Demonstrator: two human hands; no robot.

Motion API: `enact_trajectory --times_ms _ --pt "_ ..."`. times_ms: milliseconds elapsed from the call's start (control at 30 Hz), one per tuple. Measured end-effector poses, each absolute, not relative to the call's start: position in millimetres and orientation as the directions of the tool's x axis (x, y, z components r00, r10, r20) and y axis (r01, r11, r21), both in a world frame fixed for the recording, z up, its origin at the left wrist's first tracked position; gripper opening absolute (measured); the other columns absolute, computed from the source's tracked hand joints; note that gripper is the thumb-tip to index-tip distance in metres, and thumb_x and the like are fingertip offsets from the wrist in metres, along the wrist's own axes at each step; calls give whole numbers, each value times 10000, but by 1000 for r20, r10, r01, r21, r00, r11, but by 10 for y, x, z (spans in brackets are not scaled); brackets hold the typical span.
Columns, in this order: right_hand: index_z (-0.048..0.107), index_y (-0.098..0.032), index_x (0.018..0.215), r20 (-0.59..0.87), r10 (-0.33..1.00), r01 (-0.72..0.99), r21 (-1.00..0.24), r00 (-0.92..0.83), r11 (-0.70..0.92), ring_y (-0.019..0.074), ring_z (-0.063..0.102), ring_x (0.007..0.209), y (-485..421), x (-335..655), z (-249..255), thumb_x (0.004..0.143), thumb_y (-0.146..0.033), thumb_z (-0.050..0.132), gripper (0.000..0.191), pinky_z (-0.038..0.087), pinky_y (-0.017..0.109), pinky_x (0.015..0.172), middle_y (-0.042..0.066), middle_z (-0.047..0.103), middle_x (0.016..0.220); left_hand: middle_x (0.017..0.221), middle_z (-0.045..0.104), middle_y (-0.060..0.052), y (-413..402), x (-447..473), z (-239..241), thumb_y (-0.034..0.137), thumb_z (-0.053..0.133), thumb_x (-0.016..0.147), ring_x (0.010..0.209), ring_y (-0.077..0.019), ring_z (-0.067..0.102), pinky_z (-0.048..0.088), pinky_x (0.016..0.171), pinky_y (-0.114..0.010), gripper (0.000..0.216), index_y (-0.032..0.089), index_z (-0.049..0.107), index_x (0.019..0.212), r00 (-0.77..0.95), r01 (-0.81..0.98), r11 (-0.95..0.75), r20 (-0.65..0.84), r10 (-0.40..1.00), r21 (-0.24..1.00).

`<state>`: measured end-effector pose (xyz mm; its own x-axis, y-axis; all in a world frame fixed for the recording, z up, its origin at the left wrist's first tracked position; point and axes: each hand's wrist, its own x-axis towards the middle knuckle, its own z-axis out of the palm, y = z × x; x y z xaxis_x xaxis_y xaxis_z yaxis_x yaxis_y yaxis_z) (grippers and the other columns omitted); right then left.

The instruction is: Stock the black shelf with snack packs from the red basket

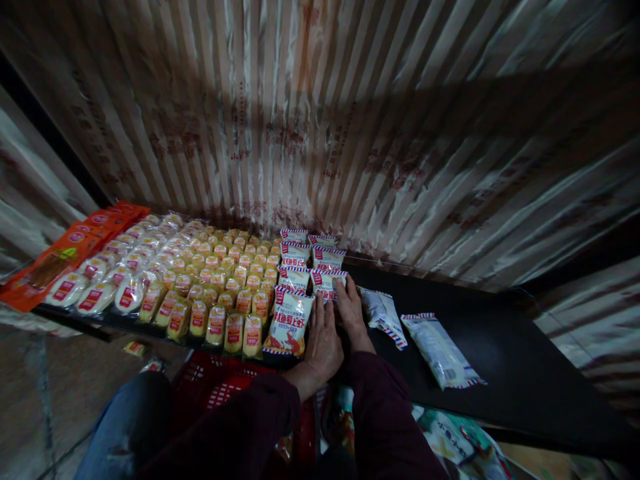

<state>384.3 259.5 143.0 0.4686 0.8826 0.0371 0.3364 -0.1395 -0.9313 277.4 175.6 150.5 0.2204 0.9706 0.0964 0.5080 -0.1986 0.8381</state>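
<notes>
Both my hands rest flat on a dark shelf (500, 360), side by side. My left hand (323, 340) lies with fingers stretched out beside a white snack packet with a red-and-blue striped edge (290, 323). My right hand (353, 313) has its fingers extended onto another such packet (327, 281) in the stack behind. More of these striped packets (295, 257) are lined up toward the wall. Neither hand grips anything that I can see.
Rows of small yellow snack packs (220, 280) fill the shelf's left part, with larger pale packs (95, 293) and orange packets (75, 243) further left. Two loose packets (440, 350) lie to the right. A red crate (215, 387) sits below. A striped foil sheet (350, 120) hangs behind.
</notes>
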Motion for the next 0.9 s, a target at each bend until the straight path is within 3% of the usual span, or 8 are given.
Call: enact_trajectory --times_ms 233,467,900 --pt "521 -201 1351 67 885 365 -923 461 -121 278 493 1275 2616 3855 1395 759 -631 566 732 359 396 1078 111 570 1351 1595 52 -107 1753 2778 1461 34 452 680 1465 -263 -1 107 1214 -492 825 91 265 1481 219 476 -212 118 969 853" --pt "402 -165 1426 102 884 375 -923 457 -87 272 457 1312 2538 3846 1442 814 -635 462 774 306 431 1114 143 487 1426 1590 -6 -131 1732 2788 1464 29 432 685 1459 -257 -66 96 1214 -468 820 36 235 1481 223 528 -239 139 965 815" --pt "581 -121 1250 324 803 550 -835 500 -5 276 512 1230 2011 3645 1620 849 -550 384 619 346 459 1077 167 585 1303 1587 69 -119 1447 2687 1494 87 446 768 1459 -244 -41 119 1207 -487 738 93 257 1481 292 536 -279 135 947 797"
